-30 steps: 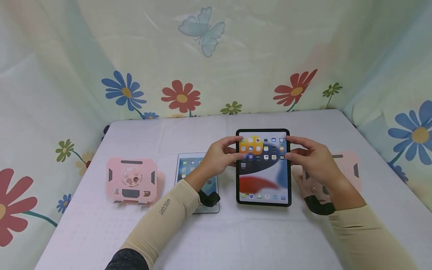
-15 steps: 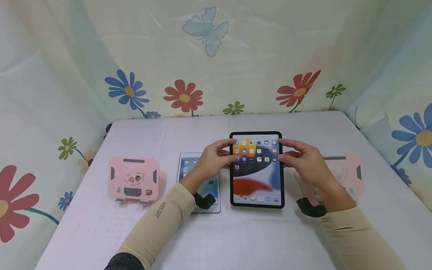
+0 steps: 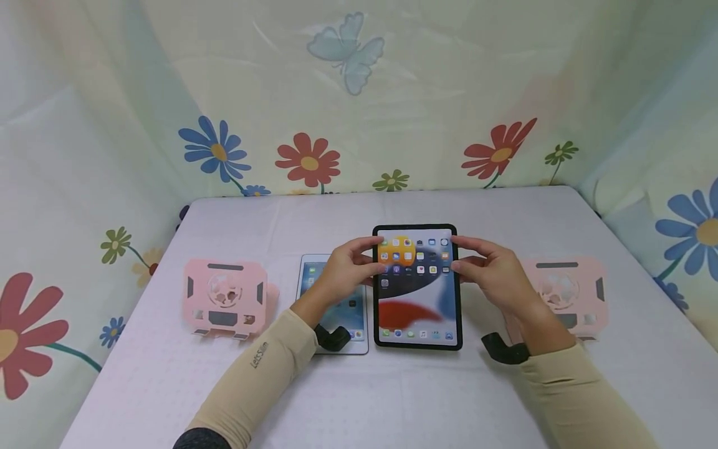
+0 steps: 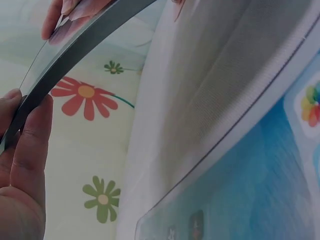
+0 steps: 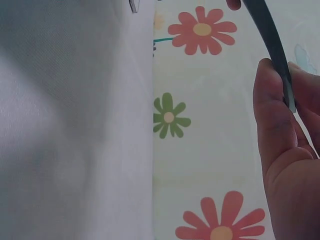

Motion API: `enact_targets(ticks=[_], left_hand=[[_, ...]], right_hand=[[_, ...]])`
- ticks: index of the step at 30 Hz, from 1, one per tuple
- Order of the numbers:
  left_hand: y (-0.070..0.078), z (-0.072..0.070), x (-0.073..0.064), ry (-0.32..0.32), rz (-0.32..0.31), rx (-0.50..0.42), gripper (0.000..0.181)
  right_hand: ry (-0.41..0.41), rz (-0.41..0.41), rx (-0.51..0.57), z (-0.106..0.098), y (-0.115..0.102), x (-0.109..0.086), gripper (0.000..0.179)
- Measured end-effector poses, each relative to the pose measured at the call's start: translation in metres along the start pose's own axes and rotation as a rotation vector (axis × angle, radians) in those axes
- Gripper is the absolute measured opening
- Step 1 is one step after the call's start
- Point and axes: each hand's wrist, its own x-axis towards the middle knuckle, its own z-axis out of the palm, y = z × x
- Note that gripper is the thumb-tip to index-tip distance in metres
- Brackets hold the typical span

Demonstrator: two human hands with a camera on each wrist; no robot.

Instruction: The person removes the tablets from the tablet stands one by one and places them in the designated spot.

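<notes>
A black-edged tablet (image 3: 417, 293) with a lit home screen is held up over the table, screen toward the head camera. My left hand (image 3: 350, 265) pinches its left edge near the top, thumb on the screen side and fingers behind. On the opposite edge my right hand (image 3: 496, 274) pinches it at the same height. Both wrist views show the tablet's dark thin edge (image 4: 70, 70) between thumb and fingers. Beneath my left hand lies a white-framed tablet (image 3: 359, 312), its screen lit too, partly hidden by the hand and wrist.
A pink tablet stand (image 3: 224, 321) with grey pads is at the left on the white-covered table (image 3: 392, 399). A second pink stand (image 3: 583, 284) is at the right, partly behind my right hand. Flowered curtains (image 3: 235, 75) enclose the back and sides.
Both hands have carried the black-edged tablet to the left and slightly down toward the white tablet. More of the right pink stand shows now. The head view has shifted a little.
</notes>
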Motion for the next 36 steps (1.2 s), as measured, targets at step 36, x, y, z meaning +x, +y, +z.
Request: enact_targets(ticks=[36], left_hand=[[-0.018, -0.007, 0.0, 0.007, -0.05, 0.027, 0.05]], right_hand=[[-0.033, -0.01, 0.071, 0.018, 0.022, 0.01, 0.051]])
